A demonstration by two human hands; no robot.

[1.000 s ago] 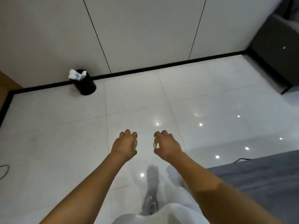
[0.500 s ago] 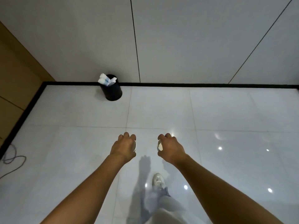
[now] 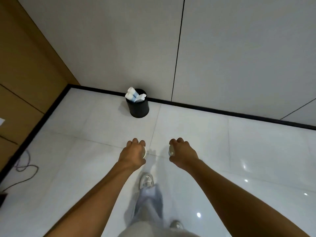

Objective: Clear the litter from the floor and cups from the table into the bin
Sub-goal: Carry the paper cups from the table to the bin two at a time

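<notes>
Cups, one per hand, carried out in front at about waist height above the glossy white tiled floor (image 3: pixel 213 142). Left hand (image 3: pixel 132 155) curled down over a pale cup (image 3: pixel 144 152), knuckles up, only a sliver of the cup's rim showing at the inner side of the fist. Right hand (image 3: pixel 183 153) likewise clamped round a second cup (image 3: pixel 171 152), fingers wrapped over the top, just a small arc of rim visible toward the thumb side. Hands level with each other, apart, a gap of bare tile between them; both forearms stretched forward from the lower corners of the view.

Black round bin (image 3: pixel 138 106) standing upright on the floor near the far-left corner of the room, close against the dark skirting at the foot of the pale panelled wall (image 3: pixel 239 48). Already stuffed: white and blue crumpled litter (image 3: pixel 134 95) poking up above its rim. Bin well ahead of both hands, slightly left of the gap between them.

Below the hands, a leg in light trousers with a pale shoe (image 3: pixel 146 181) stepped forward on the tile, a second shoe (image 3: pixel 177 225) farther back, both blurred. Along the floor's left edge, a loose dark cable (image 3: pixel 25 165) looping beside the brown wooden wall (image 3: pixel 25 65).
</notes>
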